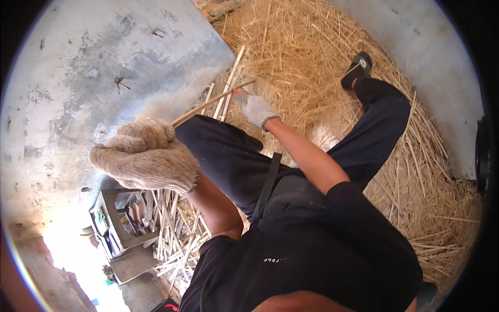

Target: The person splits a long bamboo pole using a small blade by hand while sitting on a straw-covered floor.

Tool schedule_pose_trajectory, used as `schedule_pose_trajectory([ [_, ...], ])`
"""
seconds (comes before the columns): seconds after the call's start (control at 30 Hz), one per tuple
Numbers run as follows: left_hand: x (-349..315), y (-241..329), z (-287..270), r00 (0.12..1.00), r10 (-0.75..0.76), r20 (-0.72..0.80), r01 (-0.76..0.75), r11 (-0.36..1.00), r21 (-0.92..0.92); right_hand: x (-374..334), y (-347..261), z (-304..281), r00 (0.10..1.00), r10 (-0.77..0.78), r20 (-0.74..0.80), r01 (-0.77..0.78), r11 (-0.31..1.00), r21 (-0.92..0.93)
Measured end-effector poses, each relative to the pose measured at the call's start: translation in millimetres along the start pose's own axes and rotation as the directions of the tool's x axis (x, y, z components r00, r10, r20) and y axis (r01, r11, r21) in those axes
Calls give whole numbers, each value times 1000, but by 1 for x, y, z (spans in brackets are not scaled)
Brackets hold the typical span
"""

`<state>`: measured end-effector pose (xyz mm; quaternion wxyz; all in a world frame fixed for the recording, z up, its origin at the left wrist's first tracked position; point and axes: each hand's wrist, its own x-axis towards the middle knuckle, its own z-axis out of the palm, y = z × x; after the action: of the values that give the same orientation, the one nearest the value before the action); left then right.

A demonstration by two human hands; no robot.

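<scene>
My left hand (148,155), in a knitted work glove, is raised at the left and closed in a fist. A thin tan wooden or bamboo stick (205,106) runs from it toward the upper right. My right hand (258,111), in a pale glove with a grey cuff, is beside the far end of the stick. Its fingers look closed around a small item with a red part (237,92), whose kind I cannot make out. The stick passes just beyond that red part. The inside of my left fist is hidden.
Straw-like shavings (296,57) cover the floor between and beyond my legs. Pale strips (228,83) lie by my left knee, with more strips (179,234) at lower left. A worn wall (104,67) stands left, near a wooden box (127,221) of small items. Another wall (431,57) rises right.
</scene>
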<state>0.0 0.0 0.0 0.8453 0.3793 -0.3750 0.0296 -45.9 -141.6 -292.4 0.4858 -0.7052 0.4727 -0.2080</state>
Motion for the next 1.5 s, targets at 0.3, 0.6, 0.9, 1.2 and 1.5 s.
schedule_pose_trajectory([
  [0.3, -1, 14, 8, 945, -39, -324, 61, 996, 58, -39, 2, -53, 998, -43, 40, 19, 881, 473],
  [0.6, -5, 6, 16, 972, 13, -234, -1, 999, 49, -11, 16, 4, 979, -84, -184, 25, 954, -299],
  [0.9, -3, 12, 3, 979, -97, -177, 95, 995, -19, -39, -5, -62, 897, 109, 429, -351, 764, 541],
  [1.2, -16, 14, 16, 977, -109, -186, 105, 994, -30, -30, 17, -16, 976, -159, -150, 104, 941, -322],
  [1.5, 5, 9, 3, 964, -66, -259, 76, 997, 28, -42, 28, -55, 826, 294, 481, -543, 642, 541],
])
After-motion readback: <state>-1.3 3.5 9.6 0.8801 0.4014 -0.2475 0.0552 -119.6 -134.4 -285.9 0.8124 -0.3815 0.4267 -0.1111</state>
